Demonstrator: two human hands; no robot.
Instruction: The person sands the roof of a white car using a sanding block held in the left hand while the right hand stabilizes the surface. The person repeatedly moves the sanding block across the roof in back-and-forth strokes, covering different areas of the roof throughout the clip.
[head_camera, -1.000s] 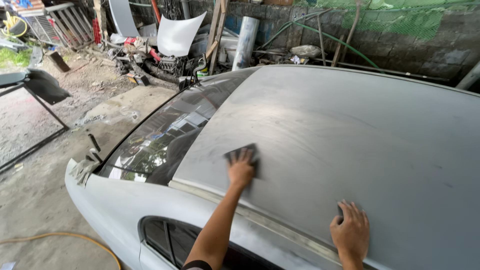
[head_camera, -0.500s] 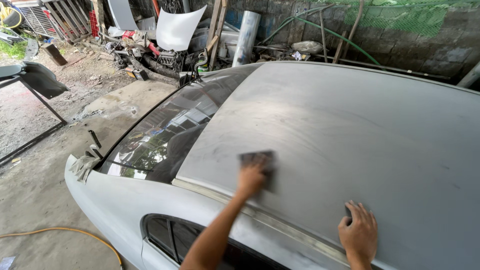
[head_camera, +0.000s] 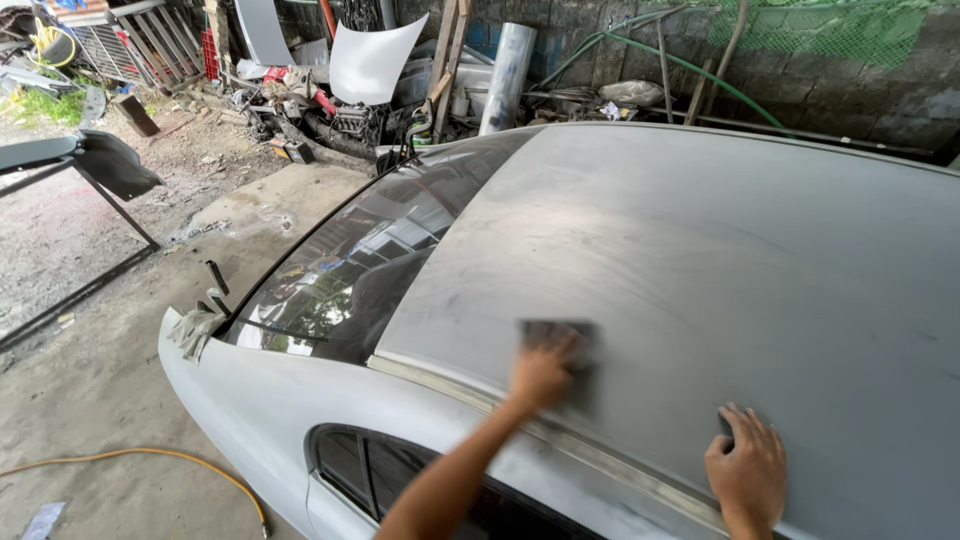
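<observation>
So the left hand (head_camera: 540, 372) is pressing a dark sanding sheet (head_camera: 556, 336) flat on the grey car roof (head_camera: 700, 260), near the windshield (head_camera: 370, 270) edge. Right hand (head_camera: 748, 475) rests open-palmed on the roof, well apart, holding nothing.

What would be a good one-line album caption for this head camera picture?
Left hand presses a dark sanding sheet on a dull grey car roof; right hand rests flat nearby.
</observation>
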